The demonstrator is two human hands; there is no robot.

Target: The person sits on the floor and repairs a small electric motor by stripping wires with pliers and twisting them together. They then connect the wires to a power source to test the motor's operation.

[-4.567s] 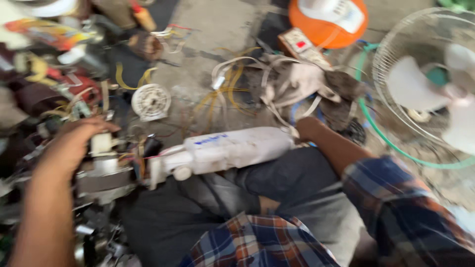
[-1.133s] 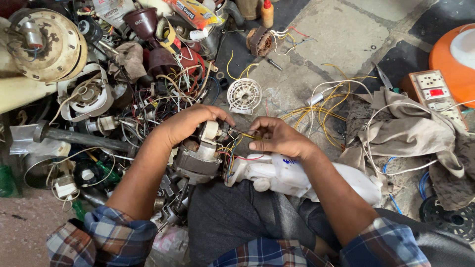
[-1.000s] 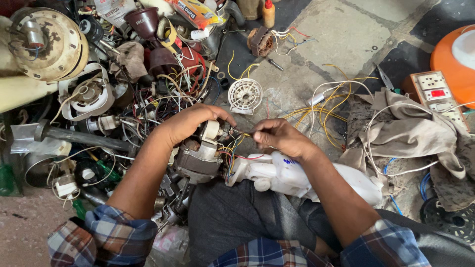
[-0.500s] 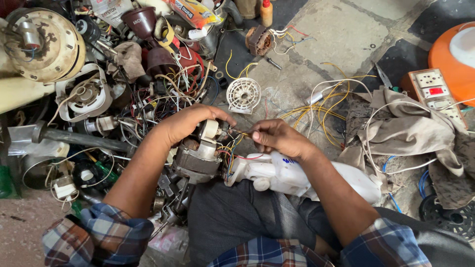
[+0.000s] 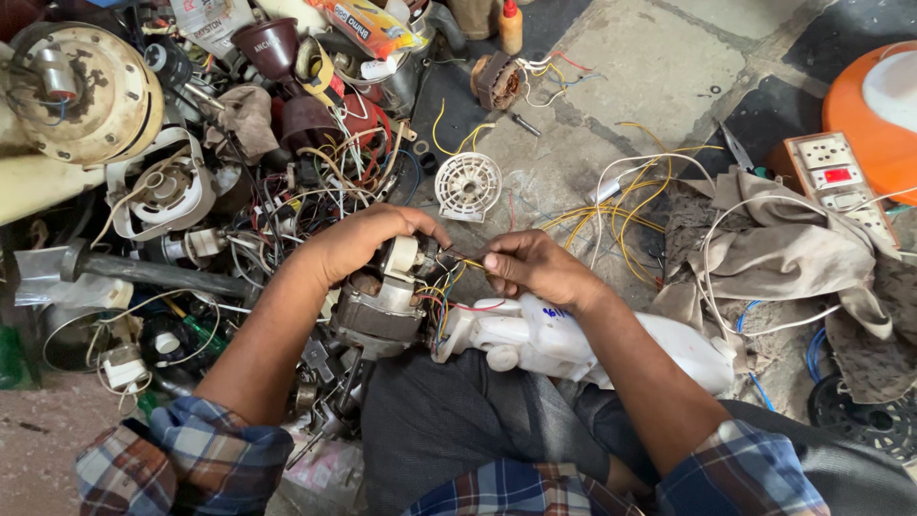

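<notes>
Fan motor (image 5: 380, 304) on lap, against white plastic fan housing (image 5: 573, 342), amid floor clutter. Left hand (image 5: 368, 239) curled over motor's top, gripping. Right hand (image 5: 535, 268) pinching thin coloured wires (image 5: 449, 287) at motor's side. Round white grille (image 5: 468, 184) just beyond.

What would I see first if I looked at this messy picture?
First, in the middle, two hands: the left hand grips a grey electric motor, and the right hand pinches its thin coloured wires. A long white plastic housing lies across the person's lap beneath them. To the left sprawls a big pile of tangled wires and old parts.
</notes>
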